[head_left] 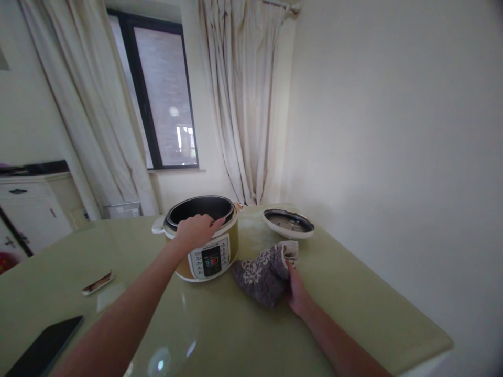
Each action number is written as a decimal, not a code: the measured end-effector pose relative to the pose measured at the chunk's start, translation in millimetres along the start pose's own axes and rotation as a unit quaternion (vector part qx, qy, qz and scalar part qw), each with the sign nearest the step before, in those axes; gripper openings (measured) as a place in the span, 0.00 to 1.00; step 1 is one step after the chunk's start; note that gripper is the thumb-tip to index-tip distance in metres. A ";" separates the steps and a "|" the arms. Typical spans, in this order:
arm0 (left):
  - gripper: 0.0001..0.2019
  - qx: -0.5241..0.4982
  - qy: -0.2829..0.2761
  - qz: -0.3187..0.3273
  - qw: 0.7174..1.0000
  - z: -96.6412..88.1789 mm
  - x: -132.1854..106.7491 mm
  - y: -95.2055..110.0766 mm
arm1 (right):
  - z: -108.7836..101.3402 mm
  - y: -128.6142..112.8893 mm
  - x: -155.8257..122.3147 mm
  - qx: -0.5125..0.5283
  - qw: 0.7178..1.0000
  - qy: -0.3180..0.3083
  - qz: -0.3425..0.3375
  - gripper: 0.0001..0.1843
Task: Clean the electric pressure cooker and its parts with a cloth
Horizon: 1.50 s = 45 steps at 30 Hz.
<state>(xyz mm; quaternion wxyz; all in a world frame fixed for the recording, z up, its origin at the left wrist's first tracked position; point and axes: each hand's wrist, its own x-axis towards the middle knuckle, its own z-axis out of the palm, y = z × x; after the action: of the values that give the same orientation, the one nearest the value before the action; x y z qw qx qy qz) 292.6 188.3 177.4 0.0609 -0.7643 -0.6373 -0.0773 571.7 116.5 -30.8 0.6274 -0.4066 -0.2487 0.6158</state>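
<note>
An olive-and-white electric pressure cooker (208,256) stands open on the green table (353,293), its dark inner pot showing. My left hand (198,229) rests on the cooker's front rim, fingers curled over the edge. Just right of the cooker lies a grey patterned cloth (261,275). My right hand (296,293) grips the cloth's right side, fingers closed on it. The cooker's lid (288,222) lies upside down on the table behind the cloth, near the wall.
A dark phone (45,348) lies at the table's near left edge, and a small flat packet (97,283) sits further in. A white wall runs along the right. Curtains and a window are behind; a white cabinet (31,209) stands at left.
</note>
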 end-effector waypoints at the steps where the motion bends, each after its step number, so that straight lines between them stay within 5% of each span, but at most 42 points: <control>1: 0.36 -0.004 -0.024 -0.001 1.000 -1.5 1.1 -3.0 | 0.3 0.4 0.1 0.001 1.000 0.007 -0.010 0.26; 10: 0.32 -0.029 -0.039 0.027 0.998 -25.2 9.6 -18.5 | -3.9 5.4 -0.9 0.009 0.998 0.040 -0.057 0.27; 16: 0.31 0.025 0.087 -0.023 0.996 -50.6 5.8 -6.4 | -2.9 4.8 -3.0 0.015 0.995 0.044 -0.087 0.27; 22: 0.33 0.052 0.221 -0.018 0.974 -92.5 -46.9 23.6 | -1.8 3.5 -8.2 0.025 0.995 0.039 -0.087 0.28; 26: 0.34 0.082 0.215 0.066 0.971 -106.5 -100.7 47.8 | -4.1 2.9 -13.8 0.026 0.995 0.057 -0.080 0.31; 29: 0.33 0.089 0.171 0.127 0.973 -97.1 -139.6 70.3 | -7.7 1.6 -23.0 0.029 0.994 0.045 -0.094 0.31; 34: 0.31 0.049 0.141 0.178 0.973 -55.9 -180.4 95.0 | -17.9 1.2 -39.2 0.044 0.986 0.072 -0.143 0.31; 41: 0.23 0.014 0.131 0.278 0.952 10.1 -187.6 111.9 | -21.5 -2.7 -47.8 0.104 0.982 0.049 -0.153 0.30; 45: 0.22 0.003 0.115 0.291 0.950 35.6 -184.9 126.8 | -23.9 -4.8 -51.1 0.067 0.969 0.110 -0.209 0.29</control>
<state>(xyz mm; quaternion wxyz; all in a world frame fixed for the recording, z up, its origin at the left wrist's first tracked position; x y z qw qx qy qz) 386.3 -6.1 107.0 0.1562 -0.9021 -0.3765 -0.1417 587.9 62.2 -30.3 0.7916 -0.3681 -0.2158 0.4375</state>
